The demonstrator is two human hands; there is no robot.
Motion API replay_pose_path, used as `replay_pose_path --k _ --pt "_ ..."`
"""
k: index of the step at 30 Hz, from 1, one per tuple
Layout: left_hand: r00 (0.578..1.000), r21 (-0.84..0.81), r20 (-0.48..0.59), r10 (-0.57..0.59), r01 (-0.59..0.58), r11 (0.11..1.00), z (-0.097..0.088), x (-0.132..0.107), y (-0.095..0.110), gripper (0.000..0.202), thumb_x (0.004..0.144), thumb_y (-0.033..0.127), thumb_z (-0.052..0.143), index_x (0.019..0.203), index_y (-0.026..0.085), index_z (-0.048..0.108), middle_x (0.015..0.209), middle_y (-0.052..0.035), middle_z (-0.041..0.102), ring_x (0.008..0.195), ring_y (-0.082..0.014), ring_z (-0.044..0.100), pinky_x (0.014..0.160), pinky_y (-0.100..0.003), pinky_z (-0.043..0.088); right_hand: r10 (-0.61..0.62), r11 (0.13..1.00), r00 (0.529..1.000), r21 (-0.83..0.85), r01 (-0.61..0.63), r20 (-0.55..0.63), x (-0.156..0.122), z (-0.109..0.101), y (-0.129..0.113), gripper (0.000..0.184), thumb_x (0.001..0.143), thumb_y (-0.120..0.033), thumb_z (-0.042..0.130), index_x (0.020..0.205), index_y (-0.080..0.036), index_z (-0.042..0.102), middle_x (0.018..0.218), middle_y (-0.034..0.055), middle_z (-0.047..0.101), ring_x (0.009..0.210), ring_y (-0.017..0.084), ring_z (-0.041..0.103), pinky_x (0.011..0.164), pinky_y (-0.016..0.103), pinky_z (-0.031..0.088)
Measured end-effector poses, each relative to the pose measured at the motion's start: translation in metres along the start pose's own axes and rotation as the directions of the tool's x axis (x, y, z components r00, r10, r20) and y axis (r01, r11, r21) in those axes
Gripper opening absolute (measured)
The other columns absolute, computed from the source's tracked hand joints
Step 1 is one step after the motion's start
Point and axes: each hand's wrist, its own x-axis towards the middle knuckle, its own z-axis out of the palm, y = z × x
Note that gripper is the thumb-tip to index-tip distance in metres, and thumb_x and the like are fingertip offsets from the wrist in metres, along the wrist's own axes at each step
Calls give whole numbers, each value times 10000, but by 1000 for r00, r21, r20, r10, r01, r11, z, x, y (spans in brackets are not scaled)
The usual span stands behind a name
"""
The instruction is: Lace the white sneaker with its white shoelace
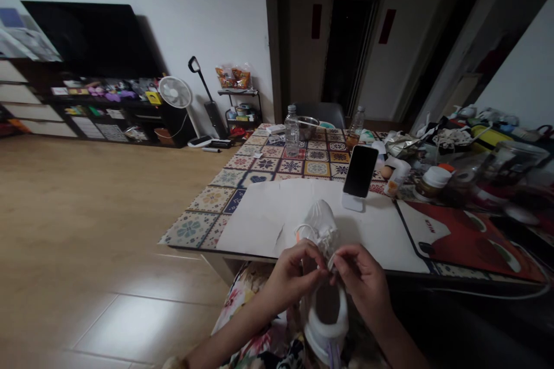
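Pinching the laces at the throat of the white sneaker, your two hands meet just above its opening: your left hand has its fingertips closed on a lace strand from the left side, and your right hand is closed on the laces from the right, so neither is spread wide. You hold the shoe with its toe pointing away from you, resting on the near edge of the bench, and its heel down toward your lap, a slant that likely keeps the lacing facing you and steady while both hands work at it. Under the toe lies a white sheet, seemingly there to keep the shoe off the patterned tablecloth. Just beyond stands a phone, propped upright on a white stand and tilted toward you, its screen dark. A water bottle stands farther back, and jars and clutter crowd the right end, well apart from your hands.
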Motion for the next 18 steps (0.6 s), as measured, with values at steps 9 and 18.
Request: replay_pose_path --k 9,18 --pt "998 47 -58 -15 17 999 -4 -1 -4 347 796 490 718 809 144 723 694 -39 632 684 -151 543 666 -259 417 -283 841 933 -411 352 221 6 -10 -8 148 887 -122 538 942 -229 623 944 57 666 914 221 608 821 368 496" --pt "996 60 -58 70 -67 996 -3 3 5 374 807 514 699 712 152 707 688 -52 647 692 -162 580 676 -258 444 -12 993 940 -103 50 340 9 -11 2 84 875 -170 526 871 -218 595 918 31 570 896 185 585 787 295 493"
